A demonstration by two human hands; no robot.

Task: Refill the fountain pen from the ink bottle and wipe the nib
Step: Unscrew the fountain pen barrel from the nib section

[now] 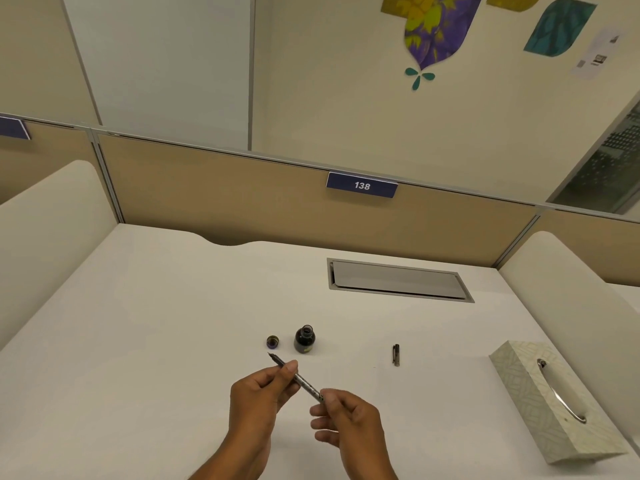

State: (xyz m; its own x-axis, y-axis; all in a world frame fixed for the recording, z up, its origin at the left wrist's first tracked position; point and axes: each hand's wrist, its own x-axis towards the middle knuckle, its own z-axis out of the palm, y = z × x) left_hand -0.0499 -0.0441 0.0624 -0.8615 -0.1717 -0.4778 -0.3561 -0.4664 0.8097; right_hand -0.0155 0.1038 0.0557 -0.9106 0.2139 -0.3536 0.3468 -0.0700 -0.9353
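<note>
I hold a slim fountain pen (302, 380) above the white desk, its nib pointing up-left toward the ink bottle. My left hand (258, 398) pinches the front of the pen just behind the nib. The fingertips of my right hand (346, 422) grip its rear end. A small dark ink bottle (304, 339) stands open on the desk beyond my hands. Its round cap (273, 341) lies just left of it. A short dark pen part (396, 355), likely the pen's cap, lies to the right.
A patterned tissue box (554, 403) lies at the right edge of the white desk (156, 323). A grey cable flap (398, 280) is set into the desk further back. Tan partition panels with a "138" label (362, 185) wall in the desk.
</note>
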